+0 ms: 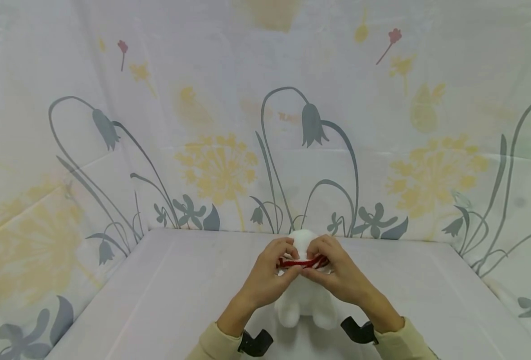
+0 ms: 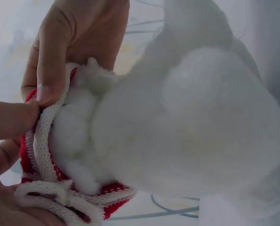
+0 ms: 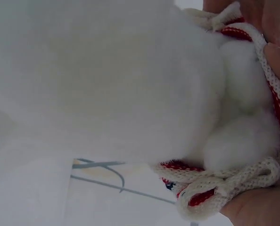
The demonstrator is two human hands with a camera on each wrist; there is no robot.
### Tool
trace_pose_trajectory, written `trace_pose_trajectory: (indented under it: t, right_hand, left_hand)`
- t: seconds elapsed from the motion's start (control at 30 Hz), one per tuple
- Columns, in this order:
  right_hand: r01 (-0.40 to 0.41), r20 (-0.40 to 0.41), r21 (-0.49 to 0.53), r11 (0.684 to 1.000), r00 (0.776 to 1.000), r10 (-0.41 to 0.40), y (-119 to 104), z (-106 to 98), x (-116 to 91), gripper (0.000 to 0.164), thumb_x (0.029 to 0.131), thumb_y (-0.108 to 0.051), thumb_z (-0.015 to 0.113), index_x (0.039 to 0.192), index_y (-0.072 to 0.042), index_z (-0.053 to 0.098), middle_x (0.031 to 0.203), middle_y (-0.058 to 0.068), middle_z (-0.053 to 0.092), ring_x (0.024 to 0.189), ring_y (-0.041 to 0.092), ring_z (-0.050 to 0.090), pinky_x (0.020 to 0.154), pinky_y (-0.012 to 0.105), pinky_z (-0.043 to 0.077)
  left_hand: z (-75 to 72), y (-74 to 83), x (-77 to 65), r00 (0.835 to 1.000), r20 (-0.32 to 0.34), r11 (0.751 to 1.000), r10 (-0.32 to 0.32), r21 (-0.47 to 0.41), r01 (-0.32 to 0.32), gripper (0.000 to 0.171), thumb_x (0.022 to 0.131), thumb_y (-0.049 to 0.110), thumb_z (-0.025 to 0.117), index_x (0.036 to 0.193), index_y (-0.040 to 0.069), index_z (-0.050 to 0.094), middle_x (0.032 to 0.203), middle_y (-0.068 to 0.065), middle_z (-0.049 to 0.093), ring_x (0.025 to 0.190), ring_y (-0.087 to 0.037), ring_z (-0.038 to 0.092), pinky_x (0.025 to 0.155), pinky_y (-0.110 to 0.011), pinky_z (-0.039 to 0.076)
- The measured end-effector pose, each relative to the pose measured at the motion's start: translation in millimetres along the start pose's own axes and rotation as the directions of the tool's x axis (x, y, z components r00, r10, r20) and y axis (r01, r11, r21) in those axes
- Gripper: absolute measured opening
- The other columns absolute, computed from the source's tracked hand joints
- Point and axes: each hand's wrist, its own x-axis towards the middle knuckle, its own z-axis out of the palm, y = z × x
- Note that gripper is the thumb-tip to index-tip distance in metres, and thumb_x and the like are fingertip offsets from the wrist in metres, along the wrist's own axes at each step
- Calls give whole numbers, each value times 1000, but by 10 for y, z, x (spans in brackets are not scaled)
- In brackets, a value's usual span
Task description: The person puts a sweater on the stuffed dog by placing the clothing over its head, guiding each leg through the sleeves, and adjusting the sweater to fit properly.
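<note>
A white plush toy (image 1: 306, 295) sits upright on the table, facing me or away, its round head between my two hands. Around that head is a red-and-white knitted garment (image 1: 310, 262), its rim bunched in a band. My left hand (image 1: 267, 275) grips the band's left side, and my right hand (image 1: 344, 275) grips its right side; the thumbs nearly meet at the front. In the left wrist view, the garment's pale edge (image 2: 45, 136) surrounds fluffy white parts of the toy. The right wrist view shows a knitted loop (image 3: 201, 197) at the garment's edge.
The toy rests on a white table (image 1: 193, 270) whose far edge meets a hanging cloth (image 1: 229, 115) printed with flowers. Black devices, one on the left wrist (image 1: 256, 343) and one on the right wrist (image 1: 359, 330), stick inward near the toy's feet.
</note>
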Motion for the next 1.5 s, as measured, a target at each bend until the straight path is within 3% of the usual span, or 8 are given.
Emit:
trace_pose_trajectory:
  t: [0.17, 0.3, 0.57, 0.73, 1.03, 1.13, 1.3, 1.5]
  right_hand:
    - [21, 7, 6, 1000, 1000, -21, -43, -12, 0, 28, 75, 1, 77, 85, -11, 54, 98, 5, 50, 83, 17, 45, 64, 25, 46]
    - [21, 16, 18, 1000, 1000, -21, 151, 21, -38, 25, 76, 0, 77, 86, -14, 57, 106, 8, 52, 85, 16, 48, 65, 26, 48]
    - [53, -48, -42, 998, 997, -55, 508, 59, -96, 35, 78, -10, 79, 107, -16, 61, 118, 5, 53, 106, 17, 51, 78, 24, 48]
    - [58, -80, -132, 990, 994, -69, 557, 86, -102, 40, 75, -17, 82, 106, -15, 58, 109, 0, 50, 94, 12, 49, 71, 21, 47]
    - [62, -207, -215, 975, 972, -108, 629, 147, -143, 41, 66, -10, 87, 96, -10, 57, 95, 0, 47, 77, 8, 49, 63, 15, 45]
    - [47, -207, -193, 980, 974, -87, 649, 142, -155, 41, 67, -12, 86, 96, -11, 57, 97, 0, 48, 79, 10, 50, 64, 16, 46]
    - [17, -216, -201, 979, 975, -61, 736, 152, -172, 41, 68, -12, 86, 97, -11, 58, 108, 4, 52, 103, 23, 55, 73, 16, 46]
    - [-12, -229, -221, 975, 973, -40, 776, 178, -195, 41, 69, -15, 86, 98, -12, 56, 102, 2, 48, 86, 11, 47, 69, 18, 43]
  left_hand:
    - [20, -15, -7, 1000, 8, 1000, 10, 9, -10, 15, 84, 7, 70, 88, 13, 57, 129, -9, 52, 102, -19, 56, 70, -25, 48]
    - [34, -37, -16, 1000, -3, 1000, -1, 2, 1, 13, 84, 8, 71, 87, 13, 59, 134, -11, 50, 82, -15, 57, 65, -27, 49]
    - [40, -131, -21, 994, -109, 999, -26, 24, 29, 22, 80, 14, 76, 91, 11, 58, 121, -11, 54, 91, -17, 57, 71, -27, 52]
    - [55, -149, -43, 995, -92, 998, -41, 48, 45, 25, 81, 19, 77, 92, 12, 55, 118, -8, 50, 89, -14, 56, 72, -26, 51]
    - [131, -202, -65, 999, -38, 996, -25, 86, 28, 22, 84, 21, 74, 98, 14, 58, 107, -1, 45, 84, -10, 50, 74, -25, 47]
    - [126, -227, -71, 999, -4, 996, -32, 89, 32, 28, 82, 20, 76, 103, 15, 58, 106, 0, 47, 89, -10, 50, 75, -25, 47]
    - [134, -271, -79, 1000, 27, 985, -10, 172, 5, 40, 77, 16, 79, 112, 14, 59, 100, 0, 55, 87, -11, 49, 73, -24, 46]
    - [155, -286, -90, 999, 34, 975, -25, 220, 17, 47, 72, 16, 82, 112, 14, 58, 99, 1, 53, 86, -10, 47, 74, -25, 44]
